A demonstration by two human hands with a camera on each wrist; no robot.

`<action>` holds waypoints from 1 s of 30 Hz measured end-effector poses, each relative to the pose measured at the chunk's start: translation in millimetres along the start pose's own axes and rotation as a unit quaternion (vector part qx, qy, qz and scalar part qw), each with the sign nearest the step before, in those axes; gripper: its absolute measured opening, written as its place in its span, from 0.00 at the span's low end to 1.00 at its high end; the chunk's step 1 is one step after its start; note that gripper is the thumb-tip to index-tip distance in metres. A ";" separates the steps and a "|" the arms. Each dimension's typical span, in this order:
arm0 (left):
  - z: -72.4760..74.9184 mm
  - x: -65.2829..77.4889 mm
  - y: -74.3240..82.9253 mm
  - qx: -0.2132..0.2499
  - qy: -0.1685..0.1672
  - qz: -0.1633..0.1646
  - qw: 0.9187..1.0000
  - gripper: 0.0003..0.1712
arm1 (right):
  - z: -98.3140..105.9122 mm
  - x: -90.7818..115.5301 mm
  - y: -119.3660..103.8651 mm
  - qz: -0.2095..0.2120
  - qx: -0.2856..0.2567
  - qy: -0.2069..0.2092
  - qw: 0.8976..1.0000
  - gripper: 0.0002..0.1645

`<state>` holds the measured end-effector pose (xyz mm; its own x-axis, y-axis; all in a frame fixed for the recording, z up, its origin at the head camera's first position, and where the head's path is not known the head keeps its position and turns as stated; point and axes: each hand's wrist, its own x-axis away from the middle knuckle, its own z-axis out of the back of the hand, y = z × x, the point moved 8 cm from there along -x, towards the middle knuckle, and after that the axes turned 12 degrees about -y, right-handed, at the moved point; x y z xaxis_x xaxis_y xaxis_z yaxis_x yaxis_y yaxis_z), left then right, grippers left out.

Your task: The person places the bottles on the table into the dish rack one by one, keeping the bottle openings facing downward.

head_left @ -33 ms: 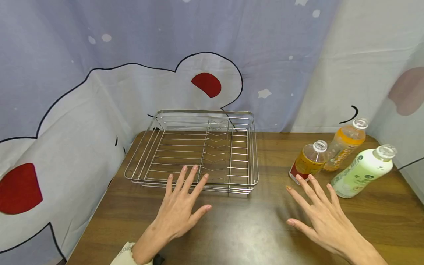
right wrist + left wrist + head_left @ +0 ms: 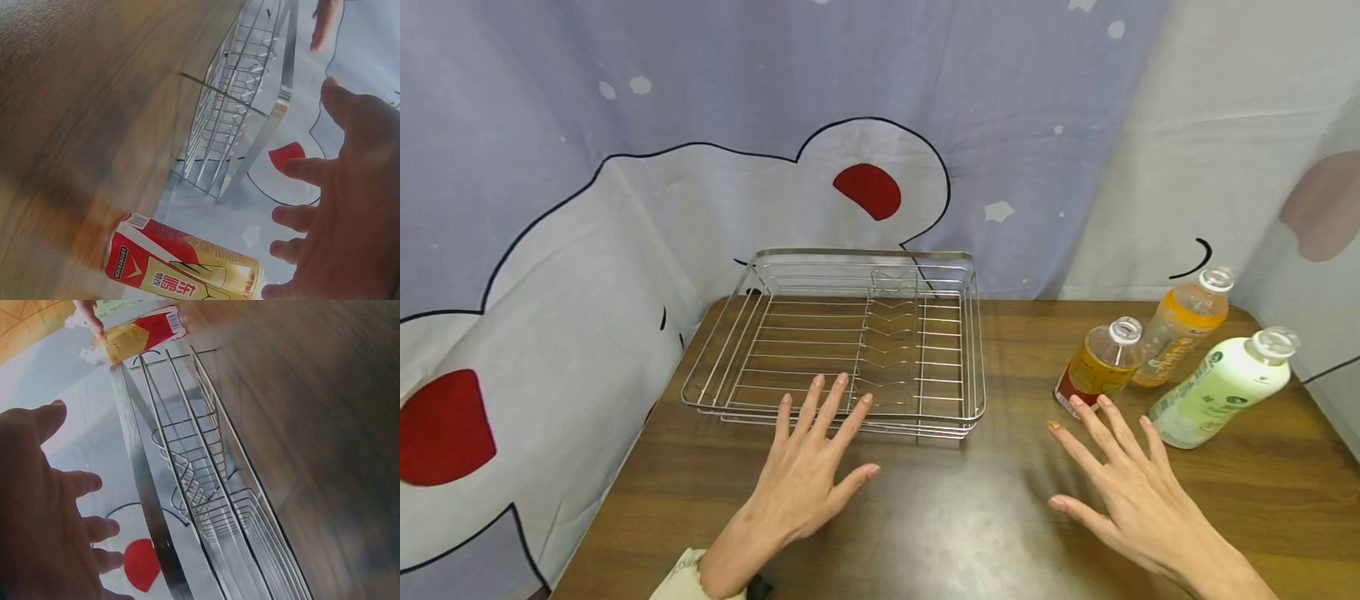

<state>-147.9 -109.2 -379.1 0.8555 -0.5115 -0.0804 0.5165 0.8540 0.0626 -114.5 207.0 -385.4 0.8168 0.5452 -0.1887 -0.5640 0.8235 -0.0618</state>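
A silver wire dish rack (image 2: 917, 421) stands on the wooden table, its slotted divider right of its middle. My left hand (image 2: 808, 475) hovers at the rack's near side, fingers spread and holding nothing. To the right, my right hand (image 2: 1131, 492) is spread in the same way, also holding nothing. Just beyond its fingertips stands a red and yellow bottle (image 2: 1097, 367); in the right wrist view the bottle (image 2: 181, 259) appears apart from the fingers. A pale green bottle (image 2: 1221, 392) and a clear bottle with an orange band (image 2: 1183, 325) stand close by.
The brown wooden table (image 2: 955, 533) reaches back to a patterned curtain (image 2: 1015, 125) that hangs behind the rack and bottles. More of the curtain (image 2: 572, 333) runs along the left side.
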 end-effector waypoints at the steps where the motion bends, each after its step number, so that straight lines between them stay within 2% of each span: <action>1: -0.6 -0.3 0.2 -0.002 -0.003 0.000 1.000 0.43 | -0.7 0.0 0.2 0.000 -0.001 -0.002 1.000 0.44; 10: -4.8 -2.0 2.3 -0.009 -0.016 -0.003 1.000 0.46 | -7.3 -1.6 3.1 -0.002 -0.007 -0.016 1.000 0.45; 16: -3.7 -2.7 2.2 -0.013 -0.011 -0.004 1.000 0.47 | -4.7 -1.8 6.9 0.001 -0.011 0.000 1.000 0.45; 21: -2.4 -2.8 -2.3 -0.005 -0.018 0.006 1.000 0.47 | 12.2 -2.7 16.4 -0.014 -0.012 0.063 0.998 0.45; 26: 3.9 -2.9 -12.2 0.009 -0.018 0.018 1.000 0.48 | 39.2 3.9 38.1 -0.048 -0.023 0.148 0.988 0.47; 30: 15.3 -4.1 -26.2 0.031 -0.012 0.033 0.999 0.48 | 55.3 14.6 56.9 -0.078 -0.030 0.184 0.979 0.49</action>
<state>-164.4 -130.9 -365.3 0.8883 -0.4564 -0.0508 0.4590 0.8791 0.1285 -128.0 270.5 -337.5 0.8011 0.3103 -0.5118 -0.4502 0.8759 -0.1735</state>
